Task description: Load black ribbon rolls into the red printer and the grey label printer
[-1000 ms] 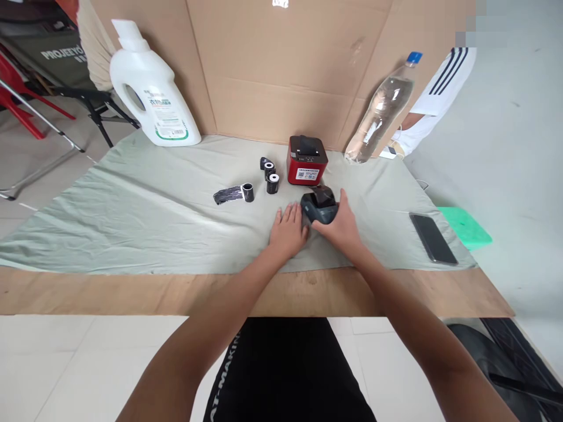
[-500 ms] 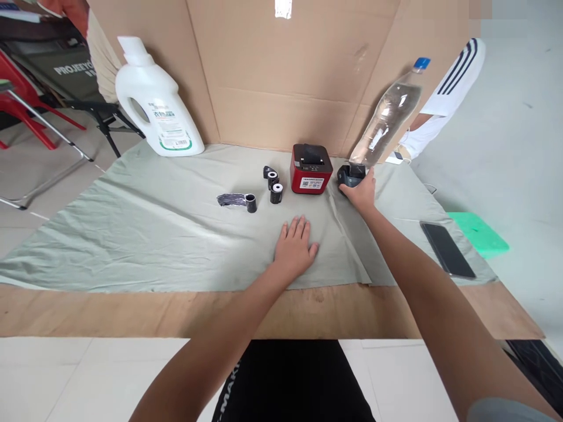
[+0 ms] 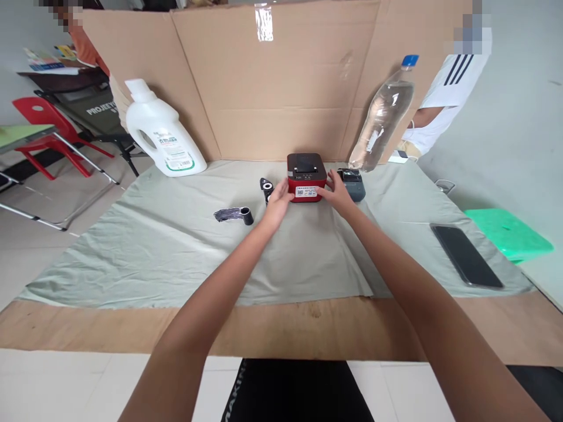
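A red receipt printer with a black top stands between my two hands at the back of the cloth. Along its left side lie the fingers of my left hand. My right hand is at its right side, thumb on the labelled front, so both hands hold it. Just right of that hand sits a small dark-grey device. Black rolls with a pale core stand left of the printer, partly hidden by my left hand. Farther left, another black roll trails an unrolled dark strip.
A white detergent bottle and a water bottle lean against the cardboard. A phone lies at right, beyond it a green stool. People are partly visible behind the cardboard.
My right hand has left the grey device and moved to the printer's right side. My left hand has gone forward from the cloth to its left side. The view has tilted up.
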Demonstrator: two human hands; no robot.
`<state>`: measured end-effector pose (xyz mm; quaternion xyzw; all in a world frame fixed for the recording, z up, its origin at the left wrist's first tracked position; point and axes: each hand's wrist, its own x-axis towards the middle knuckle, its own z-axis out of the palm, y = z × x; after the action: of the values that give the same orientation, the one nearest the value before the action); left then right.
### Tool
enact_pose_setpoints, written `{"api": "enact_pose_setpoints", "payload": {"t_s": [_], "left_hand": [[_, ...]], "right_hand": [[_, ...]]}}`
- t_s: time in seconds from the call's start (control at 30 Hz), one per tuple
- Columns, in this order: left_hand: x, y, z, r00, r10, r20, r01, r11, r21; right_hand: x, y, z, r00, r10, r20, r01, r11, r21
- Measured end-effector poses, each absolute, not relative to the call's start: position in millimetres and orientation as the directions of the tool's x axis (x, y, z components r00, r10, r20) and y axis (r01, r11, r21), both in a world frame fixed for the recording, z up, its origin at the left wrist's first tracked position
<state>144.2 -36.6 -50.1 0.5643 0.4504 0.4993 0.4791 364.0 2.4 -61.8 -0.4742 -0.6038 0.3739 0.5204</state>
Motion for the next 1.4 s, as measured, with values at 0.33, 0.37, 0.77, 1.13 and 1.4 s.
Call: {"api": "enact_pose_setpoints", "payload": {"t_s": [0.33, 0.37, 0.77, 1.13, 1.4], "left_hand": [[169.5, -16.6, -42.6, 0.096, 0.972, 0.215, -0.045, -0.212, 0.976], [168.7, -25.4, -42.0, 0.111, 0.968, 0.225, -0.035, -0.222, 0.974], [128.1, -216.7, -72.9, 0.171, 0.944, 0.283, 0.119, -0.305, 0.945], [121.9, -222.8, -83.4, 0.132, 0.906, 0.401, 0.111, -0.416, 0.903], [116.5, -221.4, -77.2, 0.143, 0.791, 0.594, 0.501, -0.576, 0.646]], "right_hand": [[346.6, -0.8, -55.9, -0.022, 0.928, 0.371, 0.351, 0.355, -0.867], [347.9, -10.0, -52.7, -0.021, 0.923, 0.383, 0.365, 0.364, -0.857], [335.5, -200.1, -59.3, -0.038, 0.899, 0.436, 0.434, 0.407, -0.803], [340.0, -203.2, -78.9, -0.055, 0.864, 0.501, 0.484, 0.461, -0.743], [352.3, -197.3, -87.8, -0.108, 0.838, 0.535, 0.487, 0.513, -0.706]]}}
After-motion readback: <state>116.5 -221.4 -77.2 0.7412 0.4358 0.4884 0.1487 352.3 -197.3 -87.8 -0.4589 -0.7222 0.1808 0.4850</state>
